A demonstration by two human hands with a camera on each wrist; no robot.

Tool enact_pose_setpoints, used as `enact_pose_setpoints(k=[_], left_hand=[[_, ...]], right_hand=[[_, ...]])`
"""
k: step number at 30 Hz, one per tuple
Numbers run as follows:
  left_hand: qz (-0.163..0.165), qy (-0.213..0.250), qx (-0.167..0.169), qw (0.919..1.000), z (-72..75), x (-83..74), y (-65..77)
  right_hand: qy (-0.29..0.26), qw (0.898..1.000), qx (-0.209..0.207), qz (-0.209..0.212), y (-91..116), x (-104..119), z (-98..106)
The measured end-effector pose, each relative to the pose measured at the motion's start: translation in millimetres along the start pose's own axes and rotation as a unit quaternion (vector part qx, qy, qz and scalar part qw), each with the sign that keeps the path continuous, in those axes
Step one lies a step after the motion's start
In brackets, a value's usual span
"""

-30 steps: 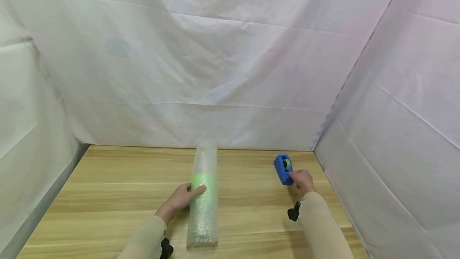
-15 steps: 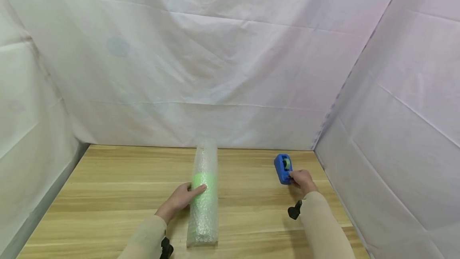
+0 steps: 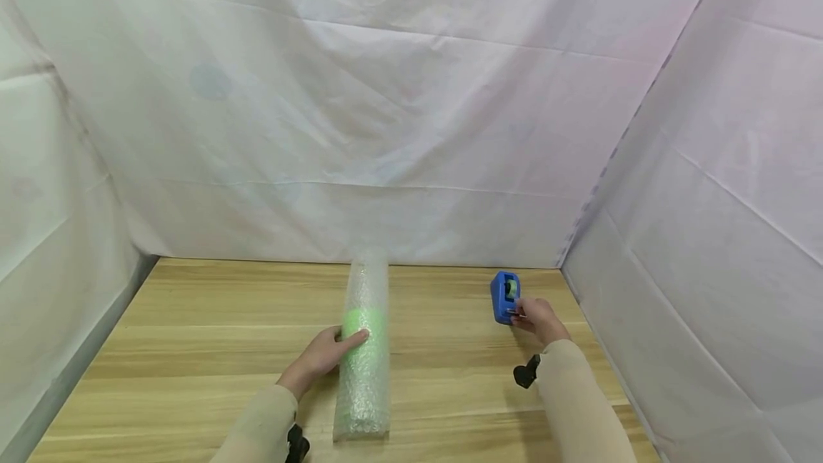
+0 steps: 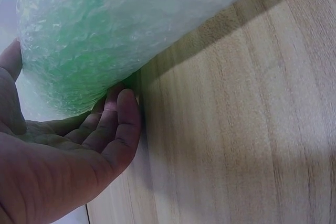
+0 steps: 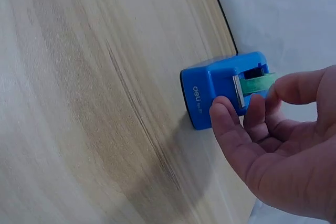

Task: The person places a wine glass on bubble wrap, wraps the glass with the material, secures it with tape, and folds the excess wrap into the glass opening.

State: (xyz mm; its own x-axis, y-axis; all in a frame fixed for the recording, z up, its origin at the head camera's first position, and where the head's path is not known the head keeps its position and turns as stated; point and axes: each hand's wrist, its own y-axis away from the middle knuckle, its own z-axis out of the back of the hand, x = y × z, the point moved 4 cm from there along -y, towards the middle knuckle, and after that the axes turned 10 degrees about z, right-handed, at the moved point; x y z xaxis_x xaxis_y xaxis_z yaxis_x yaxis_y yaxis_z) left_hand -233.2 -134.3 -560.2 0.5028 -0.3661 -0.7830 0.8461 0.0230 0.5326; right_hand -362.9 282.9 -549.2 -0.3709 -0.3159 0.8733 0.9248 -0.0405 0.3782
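Head view: left hand (image 3: pixel 321 352) at the near side of a bubble-wrap roll (image 3: pixel 365 384), right hand (image 3: pixel 539 319) at a blue dispenser (image 3: pixel 499 299), both over a wood-grain table (image 3: pixel 450 363). The roll lies immediately to the right of the left hand, running from nearer than the wrist to well beyond the fingertips. The left thumb rests on top, over a green band (image 3: pixel 363 319) visible through the wrap. As the left wrist view shows, the left hand holds the roll in a loose grip, thumb on one side and fingers bent against its lower edge.

The dispenser is just beyond and to the left of the right hand, well apart from the roll. In the right wrist view, the right hand is narrow, thumb and finger pinching the green tape (image 5: pixel 257 83); two more fingertips overlap the dispenser beside its metal blade (image 5: pixel 238 92). White lettering (image 5: pixel 196 93) marks its end face. Whether the dispenser's base sits flat cannot be told.

Pale sleeves (image 3: pixel 581 406) cover both forearms, with a small black device (image 3: pixel 525 371) at each wrist. Beyond both hands, white cloth (image 3: pixel 411 127) hangs behind the table's far edge.
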Motion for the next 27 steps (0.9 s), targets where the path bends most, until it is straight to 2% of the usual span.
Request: enact_pose_setpoints(k=[8,14,17,21,23,27], left_hand=[[0.002,-0.003,0.001,1.0000,0.3,-1.1,2.0],[0.006,-0.001,0.003,1.0000,0.4,0.8,0.8],[0.005,-0.001,0.003,1.0000,0.0,1.7,-0.4],[0.005,0.002,0.005,1.0000,-0.3,2.2,-1.1],[0.006,0.004,0.005,1.0000,-0.2,2.3,-0.9],[0.005,0.007,0.006,0.9999,-0.3,2.7,-1.3]], right_hand=[[-0.079,0.996,-0.022,-0.017,6,-5,-4],[-0.143,0.988,-0.056,-0.003,7,-15,-6],[-0.184,0.981,-0.063,-0.004,9,-18,-9],[-0.259,0.964,-0.056,0.000,11,-18,-15],[-0.268,0.962,-0.050,0.002,12,-17,-19],[-0.229,0.972,-0.047,-0.003,15,-17,-26]])
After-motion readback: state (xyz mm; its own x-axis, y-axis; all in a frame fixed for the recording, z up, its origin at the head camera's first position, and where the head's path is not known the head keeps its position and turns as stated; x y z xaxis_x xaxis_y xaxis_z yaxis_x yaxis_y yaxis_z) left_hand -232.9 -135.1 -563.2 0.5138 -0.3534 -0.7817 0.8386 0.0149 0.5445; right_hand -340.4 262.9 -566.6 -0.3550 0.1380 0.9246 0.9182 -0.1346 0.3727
